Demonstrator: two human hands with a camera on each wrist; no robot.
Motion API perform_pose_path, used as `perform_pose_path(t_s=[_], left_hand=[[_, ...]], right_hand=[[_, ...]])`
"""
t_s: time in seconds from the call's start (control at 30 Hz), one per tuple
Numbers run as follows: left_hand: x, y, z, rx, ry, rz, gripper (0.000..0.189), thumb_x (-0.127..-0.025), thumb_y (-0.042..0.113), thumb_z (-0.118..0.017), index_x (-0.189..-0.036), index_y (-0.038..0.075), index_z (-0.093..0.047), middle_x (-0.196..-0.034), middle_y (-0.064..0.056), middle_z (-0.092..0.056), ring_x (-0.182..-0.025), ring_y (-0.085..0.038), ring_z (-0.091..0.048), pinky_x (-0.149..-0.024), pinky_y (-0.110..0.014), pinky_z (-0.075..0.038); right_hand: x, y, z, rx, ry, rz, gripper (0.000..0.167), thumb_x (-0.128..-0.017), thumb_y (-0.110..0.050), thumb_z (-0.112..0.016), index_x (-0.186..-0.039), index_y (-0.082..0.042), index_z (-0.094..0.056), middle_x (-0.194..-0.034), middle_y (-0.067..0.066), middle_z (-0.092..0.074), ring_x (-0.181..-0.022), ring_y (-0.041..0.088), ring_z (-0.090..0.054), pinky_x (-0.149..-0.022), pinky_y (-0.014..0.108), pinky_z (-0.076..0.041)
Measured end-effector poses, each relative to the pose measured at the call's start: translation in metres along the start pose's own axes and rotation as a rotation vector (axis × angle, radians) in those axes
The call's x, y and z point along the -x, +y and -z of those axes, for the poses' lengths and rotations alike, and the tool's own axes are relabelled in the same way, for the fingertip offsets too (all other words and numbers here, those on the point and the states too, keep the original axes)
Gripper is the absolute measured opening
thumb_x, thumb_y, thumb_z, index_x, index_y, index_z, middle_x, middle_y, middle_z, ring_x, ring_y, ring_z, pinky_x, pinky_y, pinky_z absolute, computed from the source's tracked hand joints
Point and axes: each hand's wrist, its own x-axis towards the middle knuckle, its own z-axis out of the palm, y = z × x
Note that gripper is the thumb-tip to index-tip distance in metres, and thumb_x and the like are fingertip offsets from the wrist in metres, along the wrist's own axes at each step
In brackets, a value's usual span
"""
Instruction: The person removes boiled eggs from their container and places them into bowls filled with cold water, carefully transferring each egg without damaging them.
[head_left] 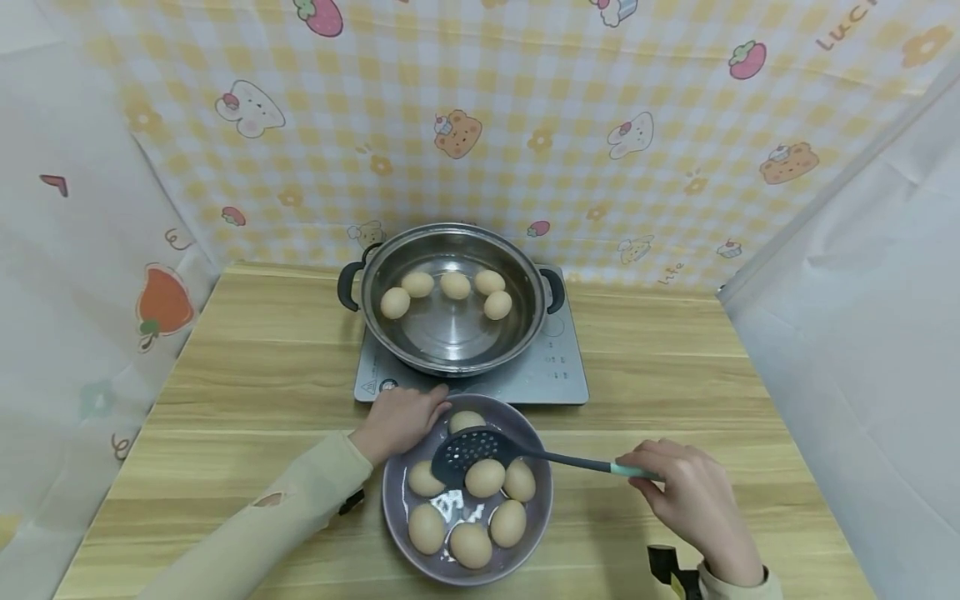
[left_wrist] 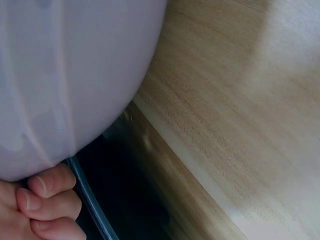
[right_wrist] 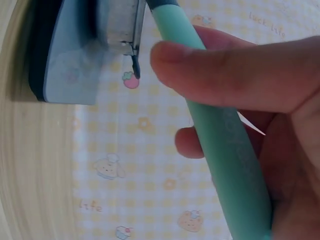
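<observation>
Left hand [head_left: 401, 421] grips the purple bowl [head_left: 536, 533] at its far-left rim; left wrist view has fingers bent in against the outside wall. Right hand [head_left: 686, 487] is closed round the mint-green handle [head_left: 628, 471] of a dark slotted skimmer [head_left: 468, 448], thumb laid across it.

Skimmer reaches in over the bowl's right rim, holed head inside among the eggs [head_left: 471, 546]. Seven eggs in there: one at the far side, partly behind the head, one left, others at right and toward the near side. One overlaps the head's near edge; can't tell if it rests on it.

Behind the bowl, a steel pot [head_left: 453, 333] with two black handles sits on a grey cooktop [head_left: 555, 387]. Five more eggs lie in it, in an arc toward the far side. Bowl is just in front of the cooktop, on a wood-grain table [head_left: 645, 358]. Yellow-checked cartoon cloth [head_left: 540, 83] hangs at the back.
</observation>
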Motion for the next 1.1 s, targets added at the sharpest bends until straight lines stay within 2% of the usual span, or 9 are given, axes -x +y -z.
perform_pose_path(t_s=[0.13,0.33,0.53,0.67,0.77,0.83,0.93,1.03,1.1], left_hand=[[0.0,-0.001,0.0,-0.014,0.041,-0.02,0.022,-0.093,0.033,-0.049,-0.079,0.016,-0.045,-0.048,0.001,-0.043,-0.04,-0.018,-0.045,-0.037,-0.031,-0.03],[0.002,-0.001,0.001,-0.016,0.053,-0.028,0.023,-0.093,0.033,-0.049,-0.079,0.015,-0.044,-0.047,0.0,-0.041,-0.039,-0.018,-0.043,-0.036,-0.032,-0.03],[0.003,-0.002,-0.001,-0.027,0.051,-0.026,0.023,-0.093,0.034,-0.048,-0.079,0.015,-0.045,-0.046,0.002,-0.037,-0.038,-0.015,-0.038,-0.036,-0.029,-0.028],[0.002,-0.002,-0.001,-0.022,0.038,-0.014,0.023,-0.093,0.034,-0.048,-0.08,0.015,-0.045,-0.046,0.002,-0.039,-0.038,-0.016,-0.04,-0.036,-0.031,-0.029],[0.003,-0.001,-0.001,-0.021,0.043,-0.015,0.021,-0.093,0.033,-0.049,-0.081,0.016,-0.047,-0.046,0.001,-0.04,-0.038,-0.017,-0.042,-0.036,-0.031,-0.03],[0.003,-0.001,-0.001,-0.025,0.063,-0.023,0.02,-0.093,0.033,-0.05,-0.084,0.015,-0.051,-0.046,0.001,-0.041,-0.038,-0.017,-0.043,-0.036,-0.032,-0.03],[0.003,-0.001,-0.002,-0.039,0.083,-0.029,0.02,-0.093,0.034,-0.05,-0.086,0.016,-0.053,-0.045,0.002,-0.041,-0.038,-0.017,-0.043,-0.035,-0.031,-0.03],[0.002,-0.002,-0.002,-0.039,0.074,-0.03,0.02,-0.093,0.035,-0.048,-0.083,0.017,-0.05,-0.045,0.003,-0.039,-0.038,-0.017,-0.043,-0.035,-0.031,-0.029],[0.001,-0.002,-0.003,-0.035,0.059,-0.032,0.021,-0.094,0.035,-0.047,-0.083,0.017,-0.048,-0.046,0.003,-0.039,-0.038,-0.016,-0.043,-0.036,-0.03,-0.029]], right_hand=[[-0.001,0.002,-0.005,0.009,0.052,0.027,0.037,-0.046,-0.003,-0.084,-0.071,-0.025,-0.068,-0.068,-0.018,-0.06,-0.052,-0.004,-0.044,-0.048,0.009,-0.029],[-0.004,0.005,-0.012,0.013,0.135,0.088,0.033,-0.047,-0.005,-0.081,-0.068,-0.023,-0.063,-0.068,-0.015,-0.06,-0.054,0.002,-0.046,-0.049,0.014,-0.03],[-0.007,0.006,-0.012,-0.049,0.121,0.07,0.022,-0.056,-0.004,-0.072,-0.069,-0.019,-0.061,-0.071,-0.011,-0.061,-0.059,0.008,-0.051,-0.053,0.016,-0.032],[-0.013,0.013,-0.008,-0.157,0.086,0.063,0.026,-0.057,0.005,-0.072,-0.072,-0.014,-0.064,-0.073,-0.007,-0.062,-0.063,0.011,-0.056,-0.061,0.017,-0.041],[-0.019,0.021,-0.006,-0.179,0.107,0.051,0.024,-0.058,0.005,-0.072,-0.073,-0.012,-0.065,-0.073,-0.003,-0.064,-0.065,0.013,-0.059,-0.064,0.017,-0.044],[-0.026,0.026,-0.005,-0.151,0.154,0.022,0.022,-0.058,0.004,-0.073,-0.074,-0.01,-0.067,-0.073,-0.001,-0.064,-0.065,0.015,-0.059,-0.062,0.017,-0.045],[-0.038,0.033,-0.005,-0.11,0.225,-0.047,0.021,-0.059,0.004,-0.075,-0.075,-0.007,-0.069,-0.074,0.002,-0.064,-0.06,0.017,-0.059,-0.052,0.015,-0.042],[-0.053,0.038,-0.007,-0.059,0.283,-0.088,0.023,-0.059,0.006,-0.077,-0.077,-0.006,-0.07,-0.074,0.004,-0.064,-0.056,0.019,-0.058,-0.043,0.017,-0.037],[-0.063,0.04,-0.009,-0.008,0.316,-0.095,0.02,-0.061,0.006,-0.077,-0.077,-0.005,-0.07,-0.074,0.005,-0.064,-0.054,0.02,-0.058,-0.042,0.021,-0.036]])
